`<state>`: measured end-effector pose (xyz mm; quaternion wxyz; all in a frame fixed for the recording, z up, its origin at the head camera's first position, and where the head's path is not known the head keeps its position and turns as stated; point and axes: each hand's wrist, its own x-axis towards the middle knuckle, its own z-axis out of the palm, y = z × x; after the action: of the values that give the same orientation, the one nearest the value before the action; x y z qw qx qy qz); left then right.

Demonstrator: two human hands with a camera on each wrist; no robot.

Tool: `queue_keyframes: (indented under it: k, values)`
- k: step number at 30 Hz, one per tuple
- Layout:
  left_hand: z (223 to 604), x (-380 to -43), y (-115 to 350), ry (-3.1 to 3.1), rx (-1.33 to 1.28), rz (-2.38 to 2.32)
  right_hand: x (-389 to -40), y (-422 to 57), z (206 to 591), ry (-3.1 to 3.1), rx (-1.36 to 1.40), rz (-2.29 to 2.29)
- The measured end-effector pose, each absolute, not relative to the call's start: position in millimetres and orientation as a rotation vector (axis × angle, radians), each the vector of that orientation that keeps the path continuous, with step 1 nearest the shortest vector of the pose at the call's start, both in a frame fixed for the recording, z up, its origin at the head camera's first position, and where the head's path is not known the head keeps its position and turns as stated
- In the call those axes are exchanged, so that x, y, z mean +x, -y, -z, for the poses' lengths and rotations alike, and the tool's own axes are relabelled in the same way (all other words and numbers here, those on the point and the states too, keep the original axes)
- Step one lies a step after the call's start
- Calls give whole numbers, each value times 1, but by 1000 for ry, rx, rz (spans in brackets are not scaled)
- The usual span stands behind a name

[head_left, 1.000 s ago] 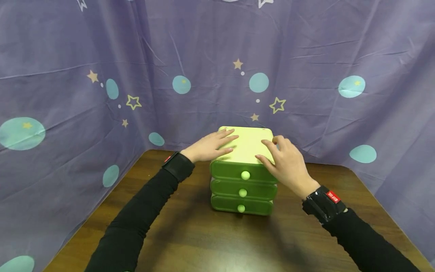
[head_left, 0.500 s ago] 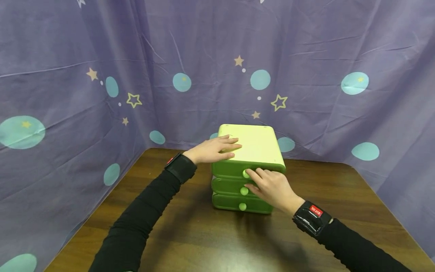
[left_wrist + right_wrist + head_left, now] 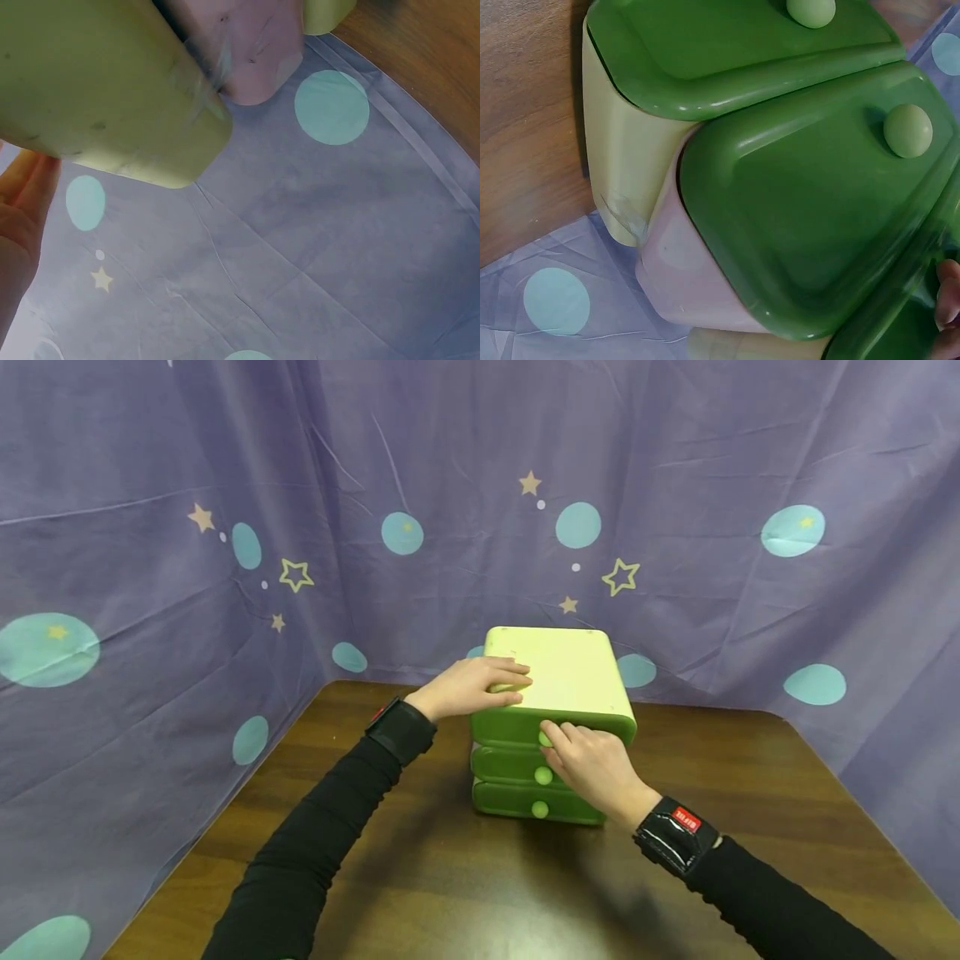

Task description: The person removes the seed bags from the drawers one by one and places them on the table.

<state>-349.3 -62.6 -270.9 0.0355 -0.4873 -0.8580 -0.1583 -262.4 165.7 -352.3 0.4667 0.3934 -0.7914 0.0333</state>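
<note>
A small three-drawer cabinet with a pale yellow-green top and dark green drawer fronts stands in the head view. My left hand rests on the left part of its top, fingers extended. With the fingertips of my right hand I pinch the round light-green knob of the top drawer, partly hidden by the fingers. Below are the middle knob and the bottom knob. In the right wrist view, the middle drawer front lies flush against its pink casing.
The cabinet stands on a brown wooden table. Behind and to the left hangs a purple curtain with stars and turquoise ovals. Both wrists wear black straps, among them the right strap.
My right hand has come down from the cabinet's top right edge to the top drawer's knob and closed its fingers on it. The left hand stays on the top.
</note>
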Motion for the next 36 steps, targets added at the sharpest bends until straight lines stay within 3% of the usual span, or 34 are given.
queue_keyframes:
  k: [19,36]
  values:
    - [272,-354,63,2630,-1487,528,-247,-164,350,1946,989,-61]
    - [271,-354,63,2618,-1476,499,-192,-160,349,1777,1056,13]
